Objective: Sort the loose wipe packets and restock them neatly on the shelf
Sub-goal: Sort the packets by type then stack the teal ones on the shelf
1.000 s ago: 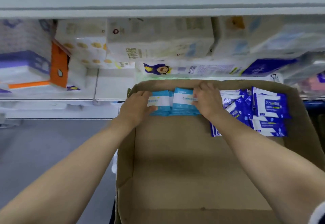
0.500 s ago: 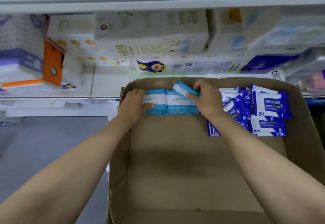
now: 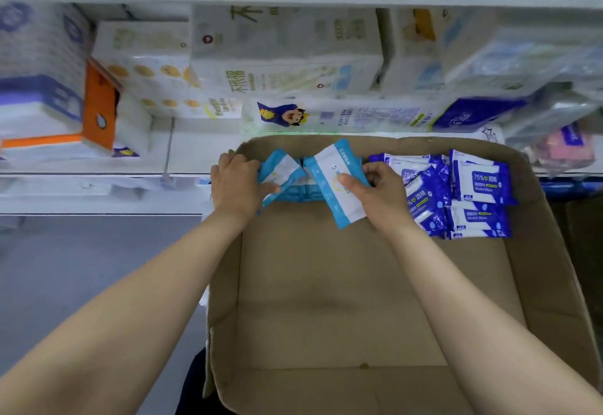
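Holding one light-blue and white wipe packet [image 3: 336, 183] tilted above the box, the right hand [image 3: 375, 192] pinches it with the thumb on the printed face and the fingers behind, so part of the print is covered and the rest is too small to read. The left hand [image 3: 236, 186] grips a second light-blue packet [image 3: 282, 170] by its left end, and its fingers hide that end. Under both sits a row of more light-blue packets [image 3: 301, 191] against the far wall of the box, mostly blocked by the two lifted ones, so I can't count them.

All of this is inside a big open brown cardboard box [image 3: 326, 300]. Its near edge is cut off at the bottom of the frame, and both forearms cross over its floor. In the far right corner lies a loose pile of dark-blue and white alcohol wipe packets [image 3: 470, 192], overlapping each other; "75%" is legible on a couple.

Beyond the box runs the white store shelf [image 3: 137, 166], stocked with white tissue packs [image 3: 287, 55], an orange-sided pack [image 3: 98, 111] at the left, and a long pack with a cartoon face [image 3: 346, 114] just behind the box. Everything up there is pretty blurry, especially at the right.
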